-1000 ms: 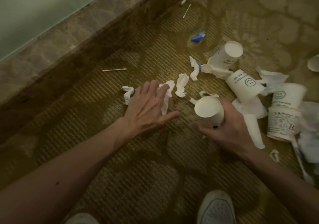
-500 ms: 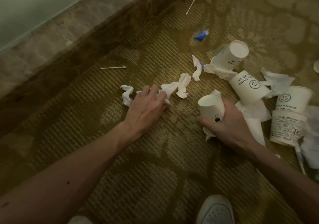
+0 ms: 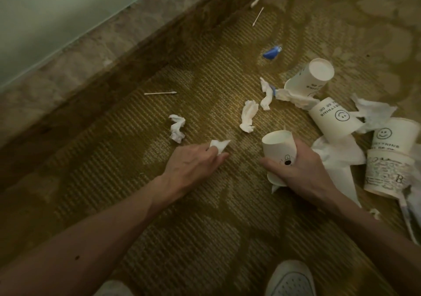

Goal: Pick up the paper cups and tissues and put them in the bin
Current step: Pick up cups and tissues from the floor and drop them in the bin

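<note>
My left hand (image 3: 193, 165) is closed on a crumpled white tissue (image 3: 218, 145) low over the carpet. My right hand (image 3: 303, 172) grips a white paper cup (image 3: 279, 146), its mouth tilted up and to the left. Loose tissue scraps lie beyond my hands: one (image 3: 177, 128) to the left, one (image 3: 248, 116) in the middle, one (image 3: 266, 95) further back. Several more paper cups lie on the right, among them a tipped cup (image 3: 312, 78), a smiley cup (image 3: 333, 122) and two nested cups (image 3: 391, 159), with flat tissues (image 3: 339, 159) between them. No bin is in view.
Patterned gold carpet (image 3: 205, 216) covers the floor. A dark skirting and stone ledge (image 3: 91, 51) run diagonally along the left. Cotton swabs (image 3: 160, 93) and a blue wrapper (image 3: 271, 53) lie on the carpet. My white shoe (image 3: 290, 279) is at the bottom edge.
My left hand closed on a tissue and drew it back toward me, away from the other scraps. My right hand tilted the cup it holds and stayed in place.
</note>
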`<state>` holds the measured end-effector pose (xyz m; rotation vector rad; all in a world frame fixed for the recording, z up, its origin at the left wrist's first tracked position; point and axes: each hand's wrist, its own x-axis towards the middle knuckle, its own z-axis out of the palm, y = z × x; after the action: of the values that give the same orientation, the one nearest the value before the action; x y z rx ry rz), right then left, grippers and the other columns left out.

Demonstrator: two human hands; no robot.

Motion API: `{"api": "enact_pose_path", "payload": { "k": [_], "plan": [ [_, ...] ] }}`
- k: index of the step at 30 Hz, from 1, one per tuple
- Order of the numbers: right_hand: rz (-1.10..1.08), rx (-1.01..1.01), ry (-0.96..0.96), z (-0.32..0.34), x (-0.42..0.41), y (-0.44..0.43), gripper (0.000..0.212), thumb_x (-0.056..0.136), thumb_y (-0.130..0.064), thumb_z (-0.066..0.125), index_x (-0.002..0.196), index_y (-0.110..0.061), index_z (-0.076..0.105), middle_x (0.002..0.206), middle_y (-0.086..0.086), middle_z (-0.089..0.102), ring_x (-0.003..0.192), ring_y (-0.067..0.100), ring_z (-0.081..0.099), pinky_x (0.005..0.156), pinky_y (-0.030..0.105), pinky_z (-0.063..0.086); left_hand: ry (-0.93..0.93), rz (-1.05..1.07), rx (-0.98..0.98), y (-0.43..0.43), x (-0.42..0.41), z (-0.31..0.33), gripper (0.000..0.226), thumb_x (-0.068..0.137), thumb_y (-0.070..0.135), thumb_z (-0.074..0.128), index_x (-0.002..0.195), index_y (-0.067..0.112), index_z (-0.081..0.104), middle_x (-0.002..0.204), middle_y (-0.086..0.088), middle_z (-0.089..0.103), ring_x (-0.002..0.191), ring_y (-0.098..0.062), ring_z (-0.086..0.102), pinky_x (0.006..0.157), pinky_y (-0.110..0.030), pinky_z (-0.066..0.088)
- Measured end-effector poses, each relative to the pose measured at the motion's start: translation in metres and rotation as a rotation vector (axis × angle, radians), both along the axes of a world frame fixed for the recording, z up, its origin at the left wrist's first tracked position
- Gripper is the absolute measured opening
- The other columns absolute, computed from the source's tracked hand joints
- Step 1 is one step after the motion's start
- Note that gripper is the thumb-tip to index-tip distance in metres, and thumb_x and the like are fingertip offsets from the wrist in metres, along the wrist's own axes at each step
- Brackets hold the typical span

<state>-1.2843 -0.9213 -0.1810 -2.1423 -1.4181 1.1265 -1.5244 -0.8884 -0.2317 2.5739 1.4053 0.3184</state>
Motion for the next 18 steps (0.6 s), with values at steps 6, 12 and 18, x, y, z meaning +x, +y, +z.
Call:
{"api": "enact_pose_path", "payload": {
  "k": [6, 12, 18],
  "plan": [
    [0.040, -0.069, 0.199, 0.003, -0.032, -0.002, 0.055, 0.069, -0.049, 0.080, 0.115, -0.029, 0.057, 0.096, -0.006, 0.068, 0.086, 0.012, 0.067, 0.074, 0.037, 0.060, -0.151, 0.205, -0.004, -0.017, -0.019, 0.016, 0.047, 0.098, 0.040, 0.044, 0.054, 0.023, 0.047, 0.049, 0.004, 0.047, 0.039, -0.012, 0.038, 0.041, -0.021, 0.023],
    [-0.059, -0.092, 0.562, 0.023, -0.091, 0.016, 0.059, 0.063, -0.047, 0.076, 0.112, -0.019, 0.059, 0.097, 0.003, 0.071, 0.081, 0.011, 0.071, 0.062, 0.024, 0.057, -0.392, 0.482, -0.279, -0.017, -0.039, 0.055, 0.053, 0.098, 0.030, 0.051, 0.048, 0.023, 0.035, 0.046, 0.010, 0.036, 0.045, -0.008, 0.037, 0.048, -0.025, 0.026],
    [-0.021, -0.318, 0.934, 0.078, -0.166, 0.044, 0.056, 0.072, -0.040, 0.077, 0.115, -0.007, 0.063, 0.094, 0.016, 0.073, 0.074, 0.025, 0.071, 0.057, 0.031, 0.056, -0.730, 0.747, -0.388, -0.026, -0.072, 0.124, 0.036, 0.094, 0.028, 0.057, 0.059, 0.019, 0.052, 0.055, 0.013, 0.051, 0.052, -0.001, 0.047, 0.048, -0.023, 0.036]
  ]
}}
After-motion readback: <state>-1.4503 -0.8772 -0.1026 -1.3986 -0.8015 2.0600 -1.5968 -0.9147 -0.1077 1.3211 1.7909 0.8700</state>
